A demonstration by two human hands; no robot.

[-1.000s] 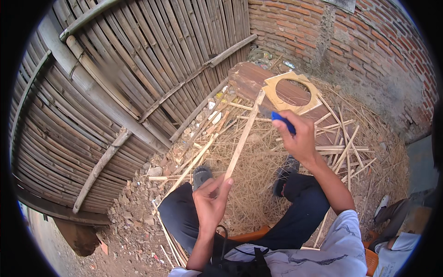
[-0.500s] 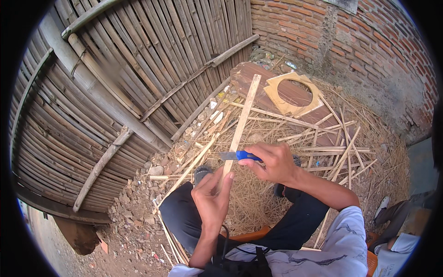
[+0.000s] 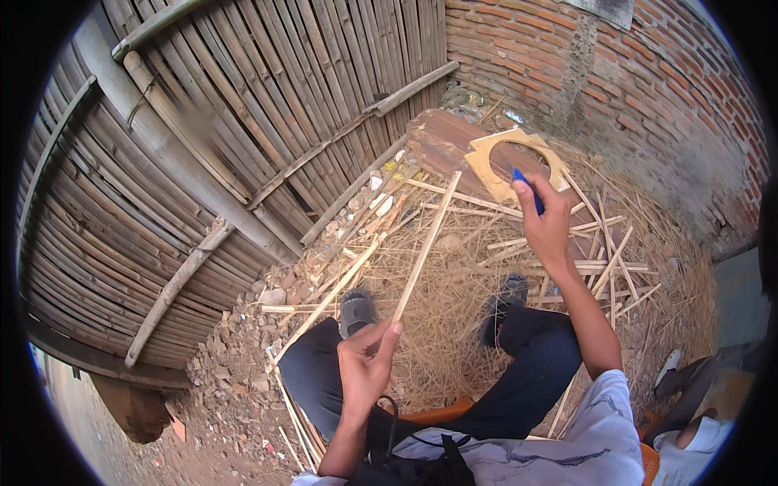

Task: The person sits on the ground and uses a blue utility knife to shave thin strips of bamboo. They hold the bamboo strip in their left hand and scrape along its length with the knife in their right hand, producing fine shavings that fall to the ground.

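Note:
My left hand [image 3: 365,364] grips the lower end of a long pale wooden strip [image 3: 429,247], thumb pressed along it. The strip slants up and away over the shavings between my feet. Raised to the right, near the cut-out board, my right hand [image 3: 549,231] is closed around the blue handle of a utility knife [image 3: 519,176]. The knife is apart from the strip, and its blade cannot be made out here.
Straw-like shavings [image 3: 438,356] cover the ground. Several cut strips [image 3: 612,259] lie at right. A tan board with a round hole [image 3: 484,166] rests on a brown panel [image 3: 442,138]. A bamboo fence [image 3: 324,97] stands left, a brick wall [image 3: 535,57] behind. Another person's leg [image 3: 689,385] shows at right.
My right hand has lifted the knife off the strip and moved it up and right. The strip's far end has dropped lower, and it now shows a narrower side.

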